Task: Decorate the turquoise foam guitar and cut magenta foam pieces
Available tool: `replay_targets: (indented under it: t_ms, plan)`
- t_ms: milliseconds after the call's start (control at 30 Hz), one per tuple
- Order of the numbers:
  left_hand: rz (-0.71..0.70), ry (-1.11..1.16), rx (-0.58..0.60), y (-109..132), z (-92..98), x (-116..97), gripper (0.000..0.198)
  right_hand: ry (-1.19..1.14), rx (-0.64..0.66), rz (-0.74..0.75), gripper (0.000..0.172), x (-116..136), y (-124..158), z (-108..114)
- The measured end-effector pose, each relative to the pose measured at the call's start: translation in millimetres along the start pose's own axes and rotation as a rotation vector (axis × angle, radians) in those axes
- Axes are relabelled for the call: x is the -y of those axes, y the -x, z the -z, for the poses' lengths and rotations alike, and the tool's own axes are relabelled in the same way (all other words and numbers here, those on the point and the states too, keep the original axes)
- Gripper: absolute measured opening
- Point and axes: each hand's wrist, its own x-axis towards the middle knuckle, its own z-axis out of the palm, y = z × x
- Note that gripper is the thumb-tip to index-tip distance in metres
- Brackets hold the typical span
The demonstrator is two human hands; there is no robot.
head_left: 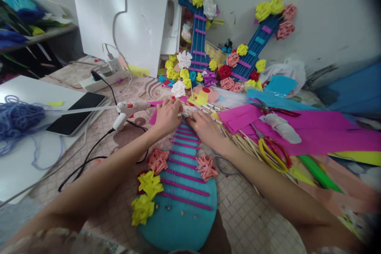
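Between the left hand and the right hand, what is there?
In the head view, a crumpled white piece lies between the left hand and the right hand, at the narrow end of the turquoise guitar shape.

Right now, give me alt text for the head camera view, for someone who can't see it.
A person's left hand and right hand touch a crumpled white piece at the narrow end of a turquoise guitar shape crossed by magenta strips. A white glue gun lies to the left, and two blue guitar shapes trimmed with flowers stand behind.
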Motion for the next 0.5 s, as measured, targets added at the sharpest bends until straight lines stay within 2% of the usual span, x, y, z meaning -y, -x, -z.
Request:
replay_targets:
  t_ms: [133, 233, 500]
  plan:
    - [0.005, -0.004, 0.011, -0.9, -0.3, 0.8, 0.017, -0.034, 0.030, 0.043, 0.022, -3.5, 1.2, 3.2]
    - [0.009, 0.000, 0.017, -1.5, -0.4, 1.2, 0.017, -0.159, 0.037, 0.035, 0.023, -7.4, 2.0, 4.2]
    - [0.010, 0.021, 0.021, -3.6, -0.9, 1.7, 0.015, -0.538, 0.035, -0.163, 0.030, -1.3, 4.2, 2.2]
